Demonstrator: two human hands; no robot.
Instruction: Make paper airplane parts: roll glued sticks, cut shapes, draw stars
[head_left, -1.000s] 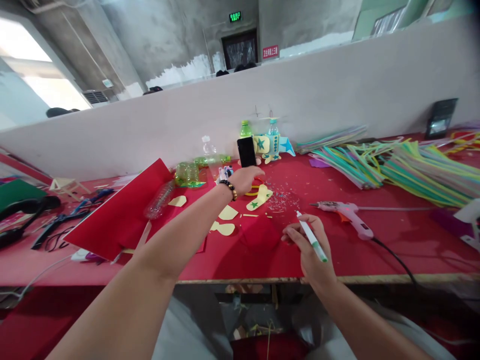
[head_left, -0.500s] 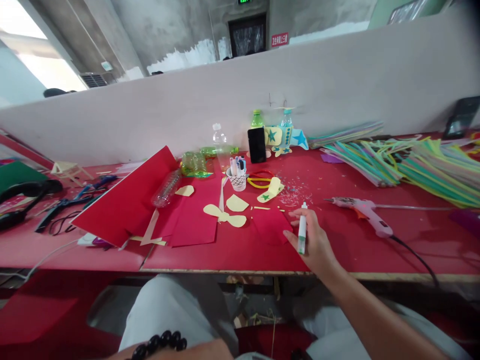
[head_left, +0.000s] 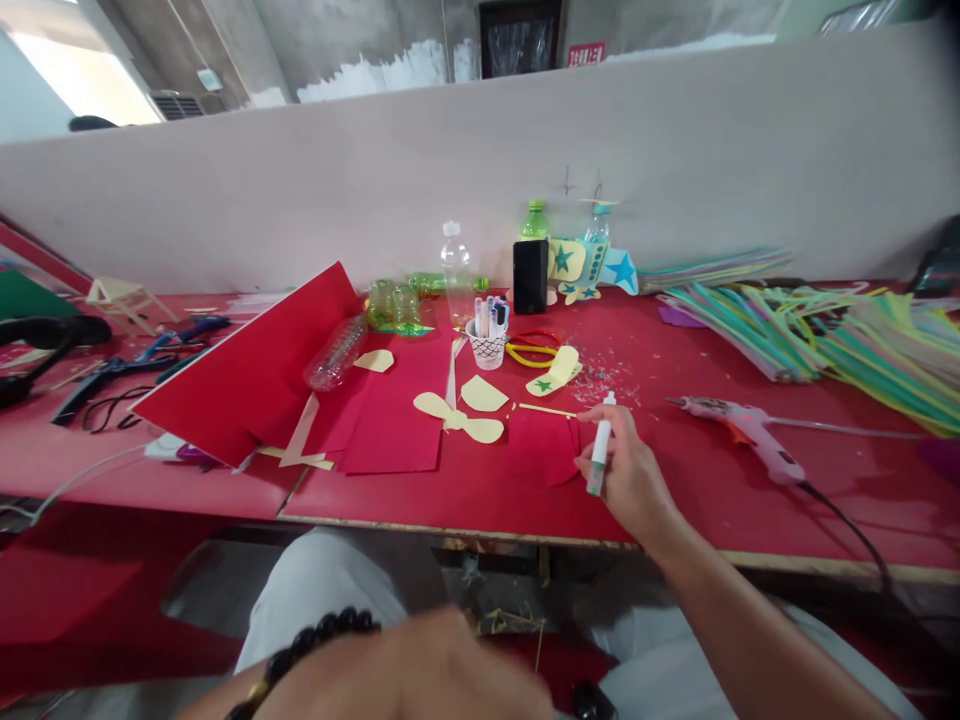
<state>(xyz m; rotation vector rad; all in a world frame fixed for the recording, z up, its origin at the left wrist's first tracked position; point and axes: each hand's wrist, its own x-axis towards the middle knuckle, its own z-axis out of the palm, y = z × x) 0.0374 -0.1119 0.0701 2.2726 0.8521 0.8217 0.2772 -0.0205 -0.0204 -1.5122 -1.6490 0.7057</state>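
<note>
My right hand (head_left: pixel 630 462) is closed around a white marker (head_left: pixel 601 445) with a green end, above the table's front half. Its thumb and fingertips reach the right edge of a small red paper piece (head_left: pixel 544 446); whether they pinch it I cannot tell. My left hand (head_left: pixel 420 665), with a black bead bracelet at the wrist, is low in front of my lap, blurred, its fingers hidden. Left of the red piece lie a pale yellow propeller-shaped cutout (head_left: pixel 459 420) and a rounded yellow cutout (head_left: pixel 484 394). A thin yellow strip (head_left: pixel 547 409) rests along the red piece's top edge.
A pink glue gun (head_left: pixel 750 430) with a trailing cord lies to the right, before bundles of coloured sticks (head_left: pixel 772 335). A cup of markers (head_left: pixel 487 345), a phone (head_left: pixel 530 277) and plastic bottles (head_left: pixel 455 265) stand behind. A red board (head_left: pixel 255 370) leans at left.
My left hand has risen further into view at the bottom. My right hand has shifted onto the red piece's edge, the marker still in it. The camera view has tilted downward slightly.
</note>
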